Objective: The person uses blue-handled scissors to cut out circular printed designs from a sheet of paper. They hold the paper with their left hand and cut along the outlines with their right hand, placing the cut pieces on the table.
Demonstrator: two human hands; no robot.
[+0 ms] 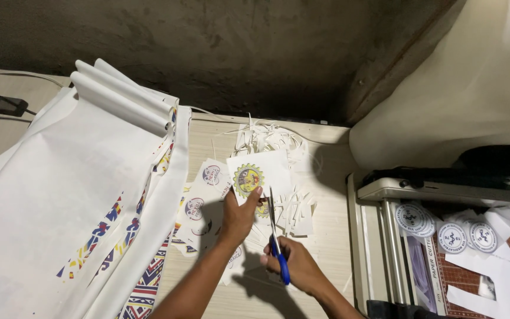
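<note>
A white paper square printed with a round yellow emblem (pixel 254 175) is pinched at its lower edge by the left hand (pixel 238 217). Blue-handled scissors (pixel 276 239) are gripped by the right hand (pixel 296 267), long axis near upright, blades pointing to 12 o'clock, at the sheet's edge. White paper offcuts (pixel 287 208) lie at 1 o'clock, a paper trimmer (pixel 379 236) at 3 o'clock.

Your left hand (pixel 238 217) holds a printed sheet (pixel 258 172) at the table's (pixel 332 224) centre, with your right hand (pixel 296 267) and its scissors (pixel 275 233) just at its 5 o'clock. Paper strips (pixel 267 139) lie at 12 o'clock of the sheet, cut-out stickers (pixel 199 207) at 9 o'clock. Large rolled sheets (pixel 90 177) lie further toward 9 o'clock; the paper cutter (pixel 444 236) sits at 3 o'clock.
</note>
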